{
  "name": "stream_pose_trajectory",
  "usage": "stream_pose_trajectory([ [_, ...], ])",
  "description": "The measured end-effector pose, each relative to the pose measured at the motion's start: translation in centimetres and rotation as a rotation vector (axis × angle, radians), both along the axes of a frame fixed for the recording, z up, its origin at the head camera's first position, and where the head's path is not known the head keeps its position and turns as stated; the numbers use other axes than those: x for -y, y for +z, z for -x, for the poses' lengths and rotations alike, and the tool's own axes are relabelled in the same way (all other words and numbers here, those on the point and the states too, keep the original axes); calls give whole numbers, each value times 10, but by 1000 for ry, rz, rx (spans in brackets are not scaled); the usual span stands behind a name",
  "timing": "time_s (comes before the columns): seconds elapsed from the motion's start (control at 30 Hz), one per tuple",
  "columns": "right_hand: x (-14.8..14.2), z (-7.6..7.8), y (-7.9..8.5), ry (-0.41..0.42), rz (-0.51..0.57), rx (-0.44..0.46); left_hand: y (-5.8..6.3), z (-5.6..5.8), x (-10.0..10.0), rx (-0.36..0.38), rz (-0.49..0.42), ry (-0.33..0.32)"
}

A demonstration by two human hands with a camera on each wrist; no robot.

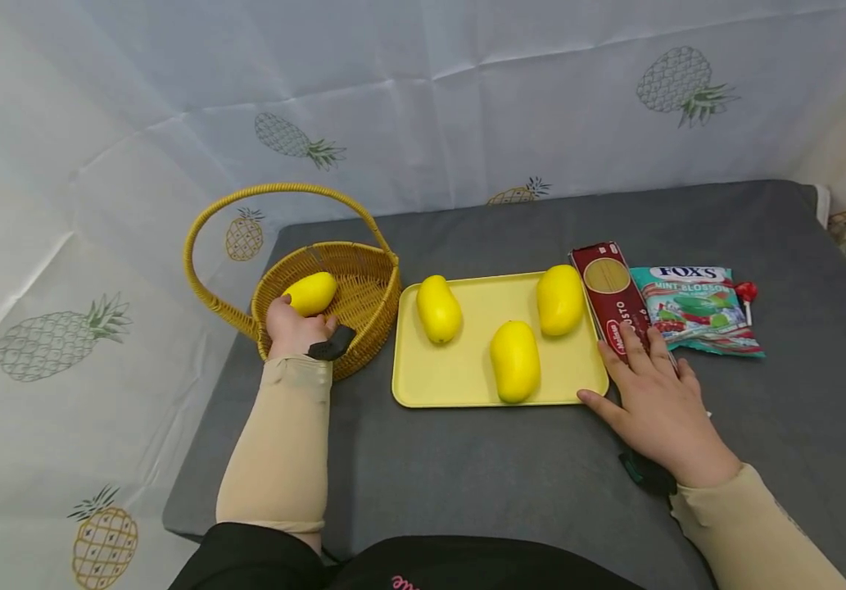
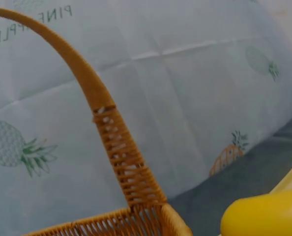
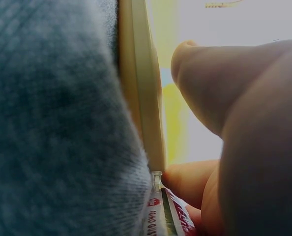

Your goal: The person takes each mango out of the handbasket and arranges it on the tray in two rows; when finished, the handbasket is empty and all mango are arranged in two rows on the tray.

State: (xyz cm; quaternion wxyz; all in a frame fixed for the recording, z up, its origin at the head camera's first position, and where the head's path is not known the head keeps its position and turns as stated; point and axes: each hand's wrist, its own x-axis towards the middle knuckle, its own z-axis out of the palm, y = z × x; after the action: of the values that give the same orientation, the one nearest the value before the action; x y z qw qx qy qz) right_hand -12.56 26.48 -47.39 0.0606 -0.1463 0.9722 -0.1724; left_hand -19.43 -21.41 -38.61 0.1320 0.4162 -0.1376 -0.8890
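Note:
My left hand point(image 1: 297, 329) reaches over the near rim of a yellow wicker basket point(image 1: 367, 315) and grips a yellow mango point(image 1: 312, 293) inside it. Part of that mango is hidden behind the hand. To the right of the basket lies a pale yellow tray point(image 1: 459, 373) bearing three more mangoes, one at its left point(image 1: 439, 310), one near the front point(image 1: 515, 361) and one at its right point(image 1: 560, 300). My right hand point(image 1: 658, 410) lies with fingers spread, fingertips over the near end of a dark red box point(image 1: 607, 287) and thumb at the tray's corner.
A teal bag of Fox's sweets point(image 1: 698, 310) lies right of the red box, with a red lollipop point(image 1: 747, 292) beside it. The basket's tall handle point(image 1: 275, 189) arches up behind the left hand. A pineapple-print cloth point(image 1: 423, 123) hangs behind the grey table point(image 1: 467, 475).

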Motion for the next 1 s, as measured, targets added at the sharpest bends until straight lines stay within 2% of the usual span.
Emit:
stream_pose_trajectory([
  [0.3,2,1,-3,-7,-7,3,-2,14,6,16,24,-41],
  [0.5,2,1,-3,-6,-2,-12,-3,28,15,52,19,-105],
  [0.63,1,1,-3,-6,-3,-15,-2,38,18,90,108,-136],
  [0.83,2,2,-4,-6,-11,0,-1,44,19,160,267,-190],
  [1.0,2,2,-4,-8,-11,-7,-2,51,23,133,207,-233],
])
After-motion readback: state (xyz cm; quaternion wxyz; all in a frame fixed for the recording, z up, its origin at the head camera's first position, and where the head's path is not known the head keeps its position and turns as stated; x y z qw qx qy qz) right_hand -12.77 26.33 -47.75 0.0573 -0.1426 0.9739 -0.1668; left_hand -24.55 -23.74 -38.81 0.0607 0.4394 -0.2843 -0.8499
